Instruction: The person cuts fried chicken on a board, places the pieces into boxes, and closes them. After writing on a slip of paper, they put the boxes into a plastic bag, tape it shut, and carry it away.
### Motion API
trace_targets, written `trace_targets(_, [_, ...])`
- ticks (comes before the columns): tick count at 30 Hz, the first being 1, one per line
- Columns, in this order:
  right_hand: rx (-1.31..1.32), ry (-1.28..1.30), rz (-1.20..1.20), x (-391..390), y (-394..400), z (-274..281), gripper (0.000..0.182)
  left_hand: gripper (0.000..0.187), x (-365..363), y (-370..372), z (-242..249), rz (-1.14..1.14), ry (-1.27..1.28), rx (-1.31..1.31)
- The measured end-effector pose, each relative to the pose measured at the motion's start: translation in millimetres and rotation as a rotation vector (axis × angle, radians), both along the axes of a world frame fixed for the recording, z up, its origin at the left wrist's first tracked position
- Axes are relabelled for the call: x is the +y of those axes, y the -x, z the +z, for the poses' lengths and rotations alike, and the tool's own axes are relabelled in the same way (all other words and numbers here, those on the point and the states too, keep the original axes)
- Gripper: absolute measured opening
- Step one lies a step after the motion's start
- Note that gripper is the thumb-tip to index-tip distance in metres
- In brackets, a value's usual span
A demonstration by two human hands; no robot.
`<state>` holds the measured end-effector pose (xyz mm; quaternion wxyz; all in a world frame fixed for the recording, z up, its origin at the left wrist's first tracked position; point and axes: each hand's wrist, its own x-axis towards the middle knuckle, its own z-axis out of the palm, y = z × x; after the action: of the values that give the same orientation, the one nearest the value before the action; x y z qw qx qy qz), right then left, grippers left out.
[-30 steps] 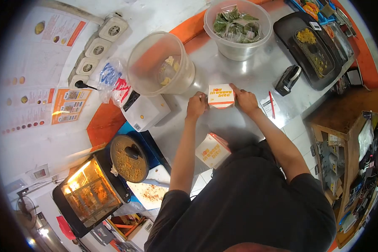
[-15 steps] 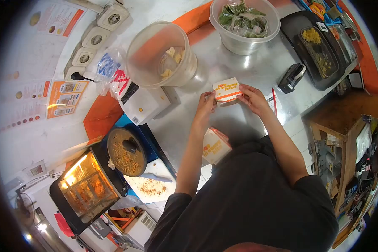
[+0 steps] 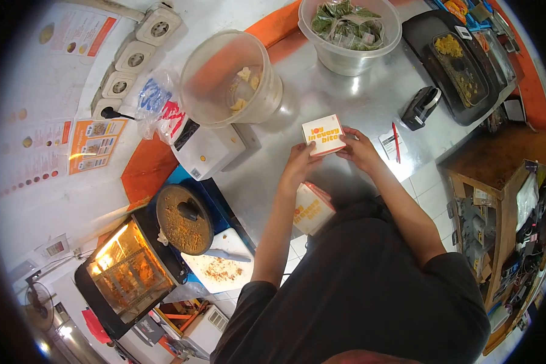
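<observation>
A small white food box [image 3: 323, 133] with orange and yellow lettering is held above the steel table [image 3: 258, 182], its printed top facing up. My left hand [image 3: 301, 161] grips its near left corner, thumb on the top face. On the right side my right hand [image 3: 359, 149] is closed on the edge, its fingers partly hidden under the box. Close to my body, at the table's near edge, lie several similarly printed box pieces [image 3: 312, 211], partly covered by my left forearm and shirt.
Beyond my hands stand a clear tub [image 3: 194, 79] with yellowish pieces and a tub of bagged green leaves [image 3: 327, 51]. To the right are a red pen [image 3: 396, 142] on paper and a black device [image 3: 421, 108]. A pan [image 3: 173, 209], knife [image 3: 227, 255] and lit display warmer [image 3: 97, 285] are at left.
The box has tilted so its top lettering faces me more fully and its patterned front side no longer shows. Both hands have shifted slightly with it and still hold it.
</observation>
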<state>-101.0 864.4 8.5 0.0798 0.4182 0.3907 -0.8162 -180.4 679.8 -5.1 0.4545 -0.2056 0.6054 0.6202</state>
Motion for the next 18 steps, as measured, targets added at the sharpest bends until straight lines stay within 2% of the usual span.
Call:
trace_targets(1, [0.036,0.162,-0.073,0,4,-7,0.034,0.052,-5,4,-13,0.060,-0.133,-0.037])
trace_targets(2, [0.038,0.161,-0.074,0,8,-18,0.034,0.048,-5,8,-16,0.119,-0.266,-0.074])
trace_targets(5, [0.111,0.217,-0.152,-4,20,-40,0.030,0.044,-2,17,-15,0.219,-0.337,-0.075])
trace_targets(7, [0.139,0.171,-0.243,-10,29,-50,0.027,0.046,-3,23,-21,0.177,-0.358,-0.046])
trace_targets(9, [0.175,0.156,-0.235,-11,33,-62,0.027,0.048,-4,27,-26,0.125,-0.383,-0.018])
trace_targets(11, [0.205,0.136,-0.227,-10,33,-68,0.026,0.048,-4,24,-19,0.024,-0.103,0.106])
trace_targets(12, [0.229,0.115,-0.200,-10,33,-70,0.027,0.048,-4,24,-18,0.015,-0.104,0.107])
trace_targets(14, [0.252,0.094,-0.179,-11,34,-66,0.028,0.051,-8,24,-29,-0.111,0.035,0.272])
trace_targets(16, [0.179,-0.212,-0.059,-12,33,-58,0.031,0.051,-8,24,-42,-0.151,0.096,0.344])
trace_targets(17, [0.177,-0.213,-0.060,-11,32,-52,0.031,0.051,-7,23,-50,-0.187,0.156,0.416])
trace_targets(18, [0.144,-0.453,0.037,-11,32,-47,0.031,0.051,-7,23,-58,-0.186,0.155,0.415])
